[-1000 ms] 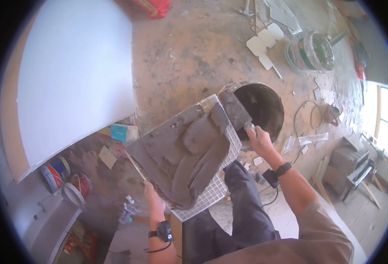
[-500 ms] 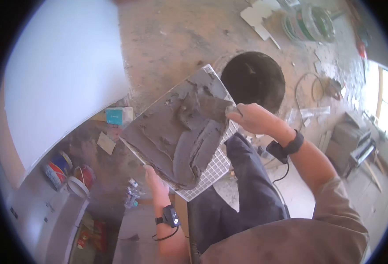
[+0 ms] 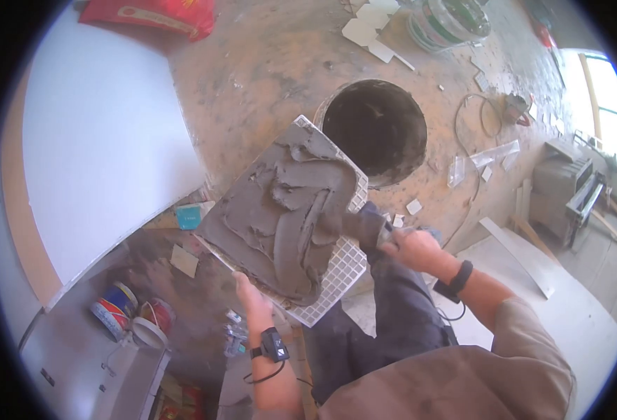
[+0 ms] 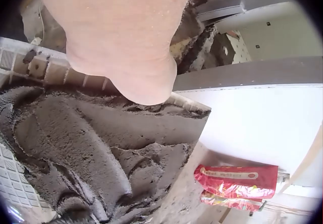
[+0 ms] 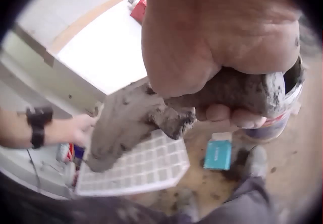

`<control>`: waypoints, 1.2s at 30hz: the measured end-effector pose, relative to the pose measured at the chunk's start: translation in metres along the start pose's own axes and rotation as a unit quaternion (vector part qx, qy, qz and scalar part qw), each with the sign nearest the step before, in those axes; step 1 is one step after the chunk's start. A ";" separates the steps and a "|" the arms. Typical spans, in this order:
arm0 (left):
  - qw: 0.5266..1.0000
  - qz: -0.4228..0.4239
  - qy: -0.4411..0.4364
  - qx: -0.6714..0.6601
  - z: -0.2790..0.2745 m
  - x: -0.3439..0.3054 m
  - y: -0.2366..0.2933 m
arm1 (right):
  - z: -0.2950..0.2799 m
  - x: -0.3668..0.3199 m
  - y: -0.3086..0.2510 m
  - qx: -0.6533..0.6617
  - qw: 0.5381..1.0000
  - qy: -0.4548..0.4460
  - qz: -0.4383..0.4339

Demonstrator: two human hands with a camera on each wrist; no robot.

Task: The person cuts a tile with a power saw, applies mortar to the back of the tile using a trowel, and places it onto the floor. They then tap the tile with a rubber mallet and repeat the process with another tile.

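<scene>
We see the floor around us, with a large white board to our left. The round bucket stands on the floor just beyond the upper right edge of the tile, its dark mouth facing up. The tile is between us and the bucket, its gridded face up and slanted across our view, most of it under thick grey mortar; bare squares show along the side nearer our lap.

The trowel lies at the tile's right side. Its long axis runs roughly crosswise, from the grip leftward over the tile's edge, and the far end of its blade reaches the mortar. Our right hand is the nearer one to that side: its fingers close snugly round the handle, with no open gap that we can see. Our left hand is at the opposite, lower left edge, holding the tile there with the thumb at the rim; the other fingers are hidden beneath, so we cannot tell how far they curl.
</scene>
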State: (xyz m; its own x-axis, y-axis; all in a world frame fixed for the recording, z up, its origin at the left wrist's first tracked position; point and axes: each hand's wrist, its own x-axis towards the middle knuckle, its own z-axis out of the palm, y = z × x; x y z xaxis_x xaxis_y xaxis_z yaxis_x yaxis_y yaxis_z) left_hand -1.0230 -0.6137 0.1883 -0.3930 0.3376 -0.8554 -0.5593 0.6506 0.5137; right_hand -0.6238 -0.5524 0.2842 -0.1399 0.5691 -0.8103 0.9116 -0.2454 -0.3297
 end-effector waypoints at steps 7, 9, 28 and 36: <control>0.999 -0.026 0.016 0.015 0.008 -0.006 0.014 | 0.050 -0.002 0.066 0.095 0.994 0.025 0.038; 1.000 -0.027 0.010 0.010 0.010 -0.009 0.015 | 0.057 -0.007 0.080 0.098 0.990 0.068 0.075; 1.000 -0.012 0.020 -0.020 0.000 -0.008 0.000 | -0.014 0.111 -0.048 0.393 0.915 -0.016 0.087; 0.999 -0.020 0.009 -0.044 0.010 -0.009 0.004 | 0.005 0.094 -0.106 -0.029 0.982 0.035 -0.181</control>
State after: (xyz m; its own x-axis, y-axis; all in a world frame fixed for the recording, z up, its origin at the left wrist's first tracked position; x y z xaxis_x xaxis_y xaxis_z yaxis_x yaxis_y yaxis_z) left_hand -1.0147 -0.6075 0.1979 -0.3816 0.3007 -0.8740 -0.6364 0.6003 0.4844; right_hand -0.7350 -0.4766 0.2405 -0.4333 0.6643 -0.6091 0.8283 0.0272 -0.5596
